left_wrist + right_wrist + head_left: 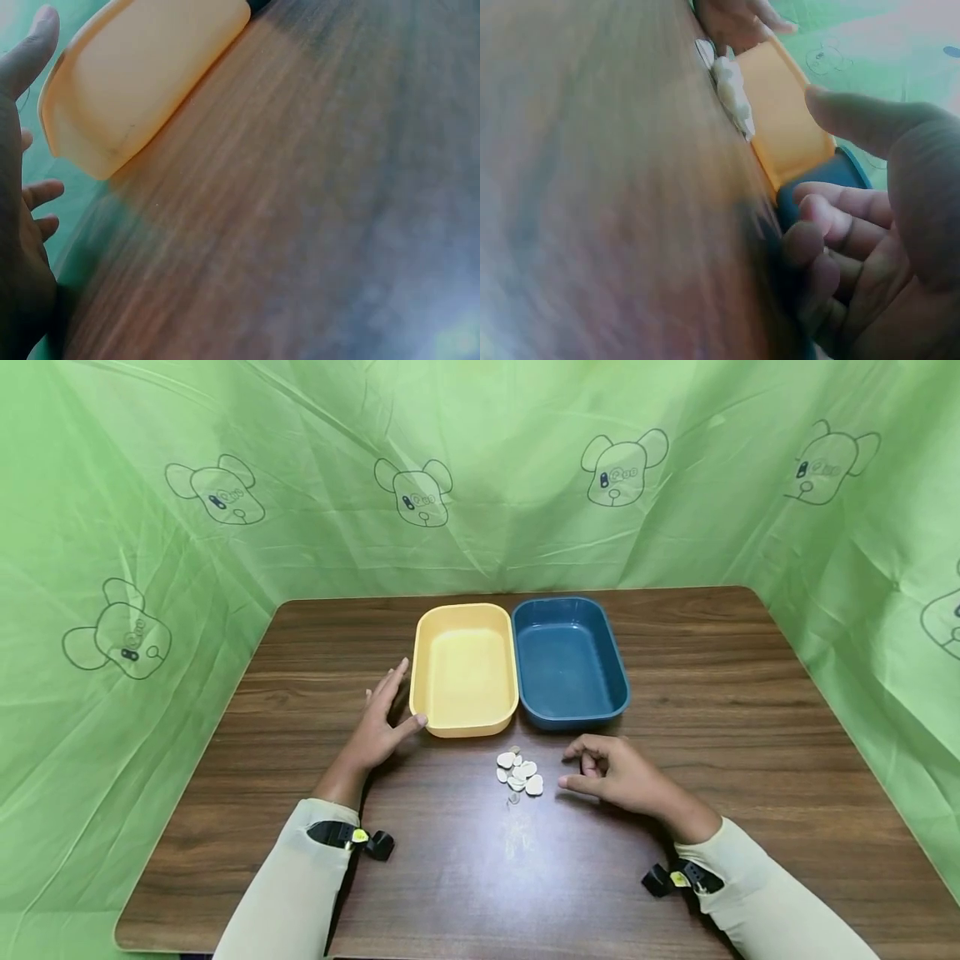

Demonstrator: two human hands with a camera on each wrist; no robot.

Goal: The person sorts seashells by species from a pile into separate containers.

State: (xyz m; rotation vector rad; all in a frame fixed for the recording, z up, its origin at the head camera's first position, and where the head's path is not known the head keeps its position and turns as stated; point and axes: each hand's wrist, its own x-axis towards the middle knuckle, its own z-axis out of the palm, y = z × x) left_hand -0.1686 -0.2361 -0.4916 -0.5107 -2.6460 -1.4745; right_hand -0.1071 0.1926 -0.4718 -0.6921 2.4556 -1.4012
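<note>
A small pile of pale, flat, rounded pieces (517,772) lies on the table in front of two trays. My left hand (373,731) is beside the yellow tray (465,727), fingers extended and thumb tip right at its near left corner. Just right of the pile, my right hand (611,772) hovers low with thumb and index finger apart and the other fingers curled in, nothing between them. In the right wrist view the pile (733,94) shows as a low white mound beyond the thumb. The blue tray (573,722) stands against the yellow one's right side.
The brown wood-grain table (750,735) has a glare patch in its near middle. Green cloth (517,552) with printed animal heads hangs around the back and sides. Both trays are empty inside. Each wrist carries a black strap with a small camera.
</note>
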